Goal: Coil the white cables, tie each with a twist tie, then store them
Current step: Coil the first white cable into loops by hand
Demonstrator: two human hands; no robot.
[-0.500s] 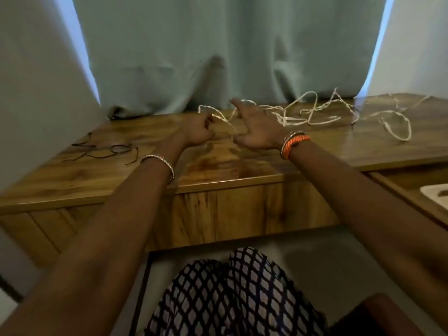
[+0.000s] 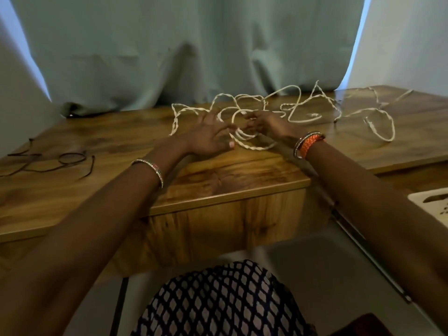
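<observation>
White twisted cables sprawl in a tangle over the back of the wooden table. A small coil of white cable lies between my hands. My left hand rests palm down with fingers pressed on the coil's left side. My right hand pinches a loop of the same cable at the coil's top. Another loose white cable curls further right. Dark twist ties lie on the table at the left, apart from both hands.
A grey-green curtain hangs right behind the table. A pale tray or box edge shows at the right. A lower wooden ledge sits under the right table part. My patterned lap is below.
Both hands drew the cable nearer and formed it into a small coil between them. The left hand has spread flat on it; the right hand closed on a loop.
</observation>
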